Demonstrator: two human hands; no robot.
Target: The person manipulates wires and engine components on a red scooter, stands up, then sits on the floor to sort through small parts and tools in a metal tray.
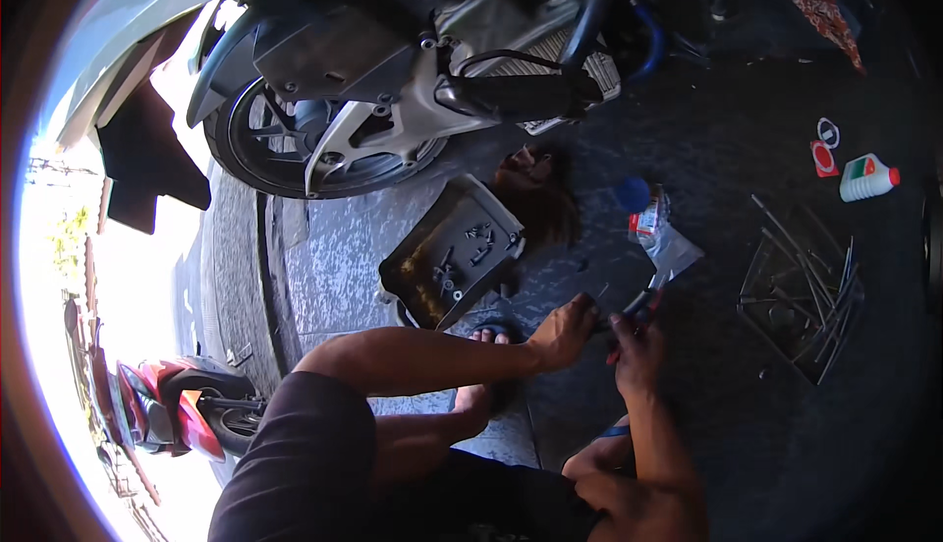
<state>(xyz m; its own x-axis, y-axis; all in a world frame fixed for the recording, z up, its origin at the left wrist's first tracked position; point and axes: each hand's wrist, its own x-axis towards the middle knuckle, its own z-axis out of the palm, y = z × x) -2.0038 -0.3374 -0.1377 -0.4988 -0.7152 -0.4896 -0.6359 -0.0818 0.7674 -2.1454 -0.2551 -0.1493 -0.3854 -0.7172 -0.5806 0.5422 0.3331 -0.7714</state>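
Over floor, hands [601, 331] gripping pliers [640, 304]

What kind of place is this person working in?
Probably a roadside motorcycle repair spot: a scooter's rear wheel stands over a tray of bolts on the paved ground, with long metal tools scattered nearby.

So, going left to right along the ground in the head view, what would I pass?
Red scooter → tray of bolts → blue cap → pile of metal rods → white bottle.
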